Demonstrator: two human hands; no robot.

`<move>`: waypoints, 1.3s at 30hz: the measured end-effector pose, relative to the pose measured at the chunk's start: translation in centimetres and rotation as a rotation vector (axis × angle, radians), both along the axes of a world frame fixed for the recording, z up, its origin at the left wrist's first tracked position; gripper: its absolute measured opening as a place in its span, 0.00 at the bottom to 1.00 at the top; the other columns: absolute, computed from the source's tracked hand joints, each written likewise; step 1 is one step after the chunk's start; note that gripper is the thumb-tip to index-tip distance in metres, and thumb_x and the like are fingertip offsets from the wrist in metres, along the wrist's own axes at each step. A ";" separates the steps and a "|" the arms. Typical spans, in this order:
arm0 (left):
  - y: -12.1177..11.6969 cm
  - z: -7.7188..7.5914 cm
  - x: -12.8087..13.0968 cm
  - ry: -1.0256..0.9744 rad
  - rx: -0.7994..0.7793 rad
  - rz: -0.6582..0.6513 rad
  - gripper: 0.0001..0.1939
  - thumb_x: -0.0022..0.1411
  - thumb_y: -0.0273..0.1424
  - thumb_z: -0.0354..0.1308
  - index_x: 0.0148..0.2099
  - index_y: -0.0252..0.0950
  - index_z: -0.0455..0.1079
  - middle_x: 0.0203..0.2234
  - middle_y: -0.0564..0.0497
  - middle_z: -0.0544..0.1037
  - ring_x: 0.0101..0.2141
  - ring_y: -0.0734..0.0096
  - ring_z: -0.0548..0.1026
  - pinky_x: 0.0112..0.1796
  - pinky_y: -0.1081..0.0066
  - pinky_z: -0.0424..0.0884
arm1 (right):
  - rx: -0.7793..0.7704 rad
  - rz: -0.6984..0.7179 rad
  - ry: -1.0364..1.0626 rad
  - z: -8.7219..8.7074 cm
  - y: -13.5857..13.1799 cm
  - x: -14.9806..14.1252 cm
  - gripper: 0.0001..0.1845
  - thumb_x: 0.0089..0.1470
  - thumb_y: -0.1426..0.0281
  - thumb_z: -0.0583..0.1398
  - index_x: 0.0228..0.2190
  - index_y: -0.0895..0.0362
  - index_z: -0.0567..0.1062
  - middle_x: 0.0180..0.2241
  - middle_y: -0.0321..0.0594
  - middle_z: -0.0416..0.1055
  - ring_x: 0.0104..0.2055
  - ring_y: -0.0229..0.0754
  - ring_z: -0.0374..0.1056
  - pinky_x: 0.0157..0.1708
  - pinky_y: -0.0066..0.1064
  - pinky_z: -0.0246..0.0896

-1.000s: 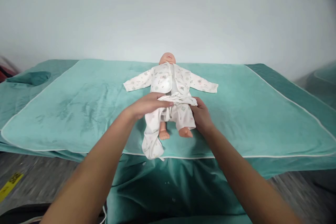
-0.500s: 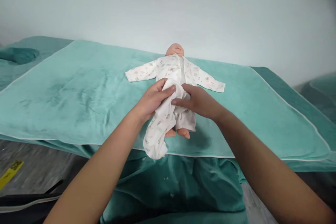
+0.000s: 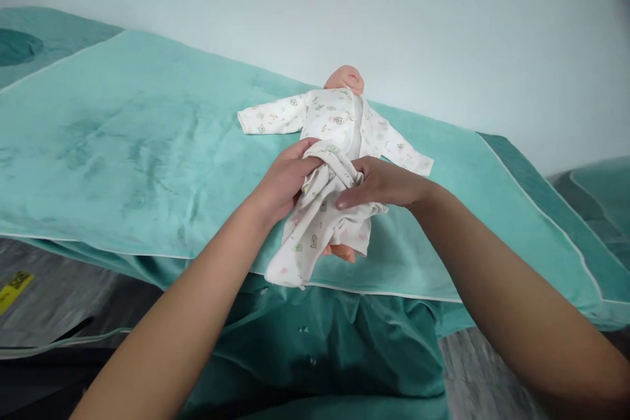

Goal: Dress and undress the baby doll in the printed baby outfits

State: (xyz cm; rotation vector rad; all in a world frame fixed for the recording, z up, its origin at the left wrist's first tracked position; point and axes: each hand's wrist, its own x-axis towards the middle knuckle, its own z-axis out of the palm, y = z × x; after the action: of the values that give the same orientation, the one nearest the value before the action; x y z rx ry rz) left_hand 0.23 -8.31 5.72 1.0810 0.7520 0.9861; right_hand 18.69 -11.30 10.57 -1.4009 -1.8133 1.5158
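Observation:
A baby doll (image 3: pixel 344 79) lies on its back on a teal towel (image 3: pixel 123 151), head toward the wall. It wears a white printed jacket (image 3: pixel 329 118) with sleeves spread out. White printed trousers (image 3: pixel 310 236) are bunched at its waist, one leg hanging loose toward the towel's front edge. My left hand (image 3: pixel 283 184) is closed on the trousers' waistband at the doll's left side. My right hand (image 3: pixel 378 184) grips the same bunched cloth from the right. The doll's bare feet (image 3: pixel 342 251) peek out below.
The towel covers a darker teal padded table (image 3: pixel 344 348) against a pale wall. A dark teal cushion (image 3: pixel 17 46) lies at the far left. Grey floor with a yellow marker (image 3: pixel 12 289) shows at lower left, another teal surface at far right.
Both hands have closed in from the doll's sides to its waist and gathered the trousers' waistband into a bunch. The view has swung left and tilted.

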 end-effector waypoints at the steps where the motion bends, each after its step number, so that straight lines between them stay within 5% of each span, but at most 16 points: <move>1: 0.0 -0.1 0.0 0.000 -0.023 -0.015 0.12 0.55 0.29 0.61 0.44 0.36 0.73 0.31 0.54 0.77 0.32 0.68 0.76 0.35 0.69 0.73 | -0.022 0.028 -0.017 0.0 0.0 0.0 0.17 0.42 0.66 0.71 0.37 0.57 0.81 0.35 0.39 0.79 0.38 0.47 0.74 0.37 0.36 0.68; 6: -0.9 -0.1 -1.7 0.035 -0.033 -0.231 0.16 0.53 0.35 0.68 0.44 0.35 0.76 0.36 0.49 0.81 0.37 0.62 0.78 0.38 0.67 0.74 | 0.054 -0.272 0.302 -1.1 0.2 0.2 0.13 0.46 0.65 0.69 0.36 0.54 0.78 0.33 0.35 0.78 0.36 0.43 0.74 0.35 0.32 0.69; 9: -1.5 -0.2 -2.1 0.080 0.009 -0.330 0.20 0.46 0.33 0.73 0.43 0.34 0.77 0.37 0.48 0.81 0.38 0.59 0.79 0.40 0.66 0.74 | 0.080 -0.319 0.332 -1.7 0.3 0.1 0.12 0.46 0.64 0.69 0.34 0.53 0.77 0.32 0.34 0.77 0.33 0.41 0.73 0.31 0.30 0.67; 14: -2.0 -1.0 -1.2 -0.103 -0.045 0.037 0.19 0.53 0.36 0.68 0.48 0.37 0.74 0.38 0.49 0.81 0.39 0.61 0.79 0.41 0.66 0.75 | 0.050 -0.032 0.053 -0.7 -0.2 0.1 0.18 0.44 0.63 0.69 0.39 0.53 0.79 0.37 0.36 0.79 0.38 0.46 0.74 0.36 0.33 0.67; 17: -3.7 -0.8 -1.2 -0.072 -0.116 0.122 0.20 0.53 0.38 0.67 0.47 0.36 0.75 0.35 0.49 0.81 0.38 0.59 0.79 0.39 0.66 0.75 | 0.044 0.144 -0.118 0.2 -0.4 0.1 0.19 0.45 0.64 0.69 0.41 0.53 0.79 0.38 0.36 0.78 0.41 0.47 0.74 0.38 0.34 0.66; 23: -13.1 0.8 -0.6 0.038 -0.402 0.260 0.24 0.49 0.44 0.70 0.46 0.35 0.79 0.30 0.46 0.82 0.40 0.51 0.79 0.41 0.62 0.75 | 0.268 0.228 -0.412 0.7 -0.9 -1.1 0.07 0.49 0.68 0.61 0.33 0.53 0.77 0.33 0.35 0.77 0.34 0.41 0.70 0.32 0.30 0.58; 27: -17.5 -1.4 0.0 0.017 -0.552 0.470 0.26 0.48 0.44 0.71 0.48 0.35 0.79 0.32 0.45 0.82 0.39 0.54 0.79 0.42 0.62 0.75 | 0.417 0.342 -0.734 0.3 -1.8 -2.3 0.04 0.50 0.70 0.60 0.29 0.53 0.75 0.28 0.35 0.75 0.30 0.40 0.67 0.27 0.31 0.49; 30: -17.1 -4.2 -1.2 0.068 -0.511 0.575 0.25 0.52 0.46 0.69 0.48 0.37 0.77 0.35 0.48 0.82 0.37 0.61 0.78 0.40 0.67 0.74 | 0.524 0.374 -0.850 -0.3 -2.6 -3.0 0.04 0.52 0.70 0.57 0.29 0.54 0.74 0.30 0.36 0.75 0.31 0.40 0.67 0.26 0.32 0.44; 32: -15.8 -5.2 -2.3 0.198 -0.409 0.523 0.23 0.55 0.48 0.66 0.47 0.38 0.76 0.34 0.50 0.81 0.36 0.64 0.76 0.38 0.70 0.72 | 0.583 0.386 -0.889 -0.7 -3.2 -3.2 0.06 0.54 0.70 0.56 0.28 0.55 0.72 0.32 0.37 0.75 0.31 0.40 0.67 0.25 0.33 0.41; 36: -13.8 -4.3 -3.2 0.432 -0.244 0.364 0.21 0.61 0.50 0.60 0.46 0.38 0.75 0.35 0.50 0.79 0.37 0.65 0.73 0.40 0.70 0.70 | 0.627 0.348 -0.873 -1.3 -4.2 -3.2 0.07 0.56 0.69 0.55 0.30 0.55 0.73 0.35 0.37 0.75 0.32 0.40 0.68 0.25 0.34 0.39; 39: -13.3 -3.5 -3.1 0.299 -0.307 0.306 0.23 0.62 0.50 0.58 0.50 0.39 0.73 0.38 0.49 0.79 0.38 0.64 0.74 0.40 0.69 0.70 | 0.603 0.260 -0.773 -1.6 -4.5 -2.8 0.09 0.58 0.67 0.55 0.31 0.54 0.74 0.34 0.35 0.76 0.34 0.41 0.69 0.27 0.33 0.42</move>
State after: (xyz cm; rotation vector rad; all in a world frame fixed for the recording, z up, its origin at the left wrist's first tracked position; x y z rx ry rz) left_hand -2.88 -21.58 2.24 0.8670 1.2987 0.9339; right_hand 15.89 -15.77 8.98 -1.5638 -2.6764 0.3915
